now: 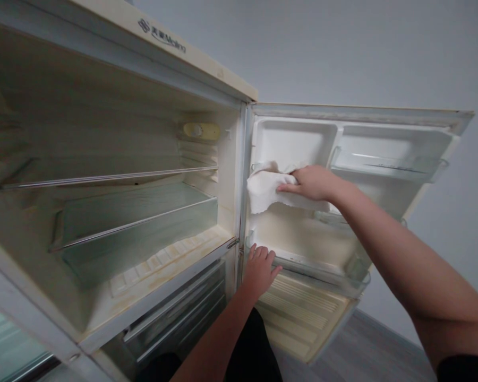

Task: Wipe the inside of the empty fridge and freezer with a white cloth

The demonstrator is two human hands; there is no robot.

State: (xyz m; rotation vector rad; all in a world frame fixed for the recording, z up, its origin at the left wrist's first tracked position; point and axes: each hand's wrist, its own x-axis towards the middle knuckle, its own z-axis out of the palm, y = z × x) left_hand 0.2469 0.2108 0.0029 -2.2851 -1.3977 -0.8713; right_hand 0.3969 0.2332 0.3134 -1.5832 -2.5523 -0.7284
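A white cloth (266,192) is bunched under my right hand (313,182), whose fingers are closed on it. The cloth lies over a middle shelf on the inner side of the open fridge door (292,135), near the hinge side, and hides part of that shelf. Lower down, my left hand (261,269) rests with fingers spread at the hinge-side end of the bottom door bin (314,269). Nothing is held in it.
To the left stands the open fridge compartment (115,127) with glass shelves (143,223) and a yellowed, stained floor (163,265). Below, a second door (298,313) with a ribbed inner panel hangs open beside freezer drawers (179,313). A grey wall (362,53) rises behind the doors.
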